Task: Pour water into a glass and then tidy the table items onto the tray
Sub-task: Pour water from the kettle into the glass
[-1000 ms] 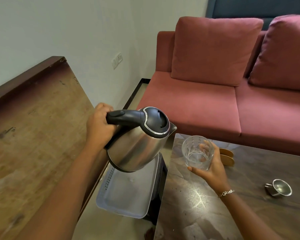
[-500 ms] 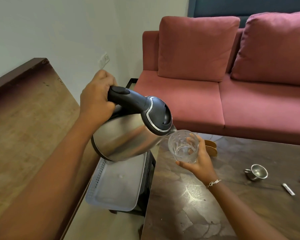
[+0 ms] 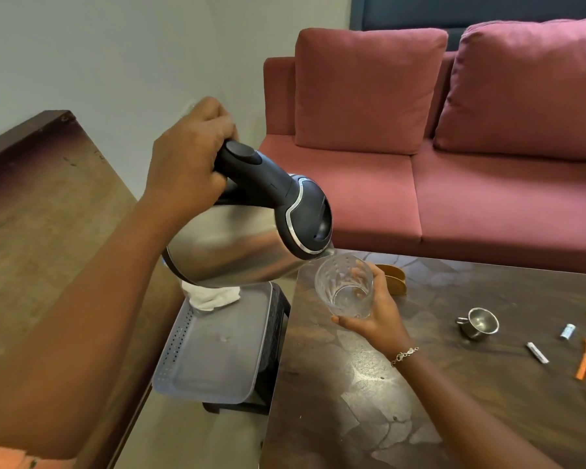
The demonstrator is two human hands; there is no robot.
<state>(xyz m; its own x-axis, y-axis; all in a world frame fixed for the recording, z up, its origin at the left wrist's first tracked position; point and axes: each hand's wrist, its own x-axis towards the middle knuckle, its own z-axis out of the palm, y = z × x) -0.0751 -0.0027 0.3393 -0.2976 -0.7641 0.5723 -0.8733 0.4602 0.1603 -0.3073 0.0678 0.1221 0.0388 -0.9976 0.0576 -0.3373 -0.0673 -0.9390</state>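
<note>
Gripping the black handle of the steel kettle with the left hand, fingers curled fully round it; tipped steeply to the right, spout just over the rim of the glass. Holding the glass in the right hand, fingers wrapped round its wall, tilted toward the spout over the far left corner of the table (cannot tell whether water is running). Left of table, on a low black stand: grey tray, white cloth at its far end. Right on table: steel cup, sachets.
</note>
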